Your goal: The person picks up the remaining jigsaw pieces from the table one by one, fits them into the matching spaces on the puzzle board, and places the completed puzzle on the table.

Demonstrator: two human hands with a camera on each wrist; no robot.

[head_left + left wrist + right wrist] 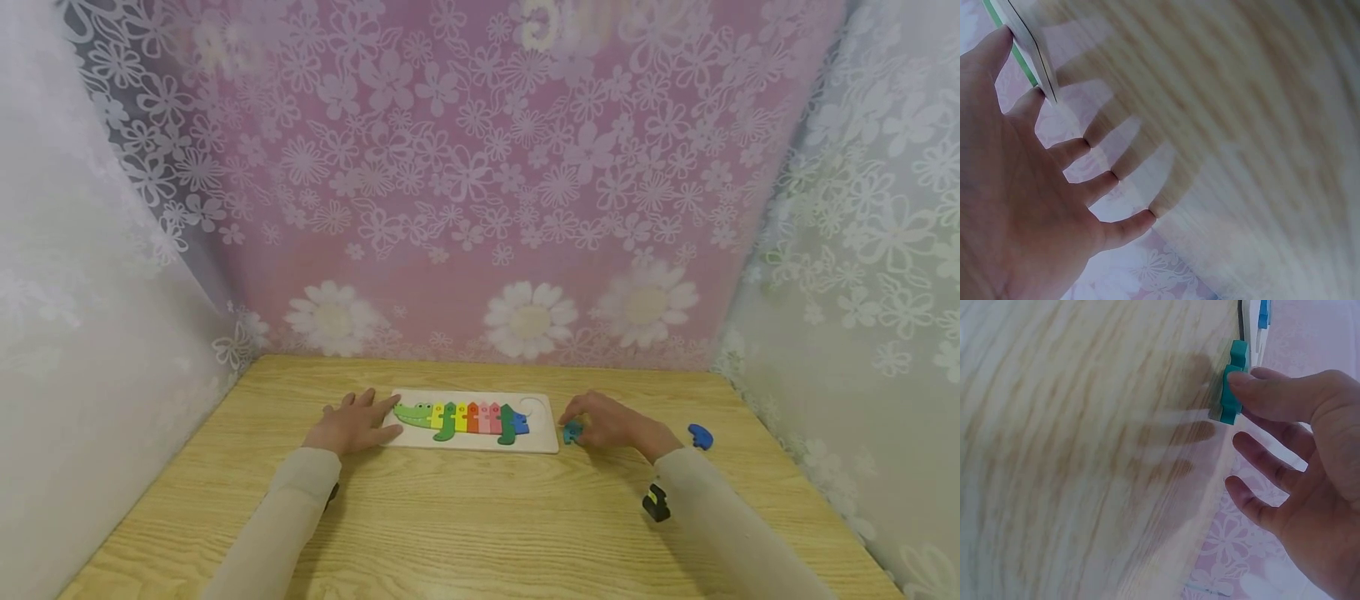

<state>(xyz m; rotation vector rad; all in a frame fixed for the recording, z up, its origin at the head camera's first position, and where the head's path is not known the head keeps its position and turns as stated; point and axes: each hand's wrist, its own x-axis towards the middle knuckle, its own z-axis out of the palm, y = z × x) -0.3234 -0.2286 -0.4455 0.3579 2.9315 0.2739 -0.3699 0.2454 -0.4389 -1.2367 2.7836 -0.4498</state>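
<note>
A crocodile puzzle board (472,444) lies flat on the table, filled with colored pieces from the green head to a blue piece near the tail; a bare curled outline shows at its right end. My left hand (351,425) rests at the board's left end with fingers spread, thumb and index finger touching its edge, as the left wrist view (1029,169) also shows. Just right of the board, my right hand (611,423) pinches a teal puzzle piece (1233,384) between thumb and index finger, its other fingers loosely bent.
A blue curved puzzle piece (701,436) lies on the wooden table (465,517) to the right of my right hand. Behind the table hangs a pink flowered curtain (465,208), and pale flowered curtains stand along both sides.
</note>
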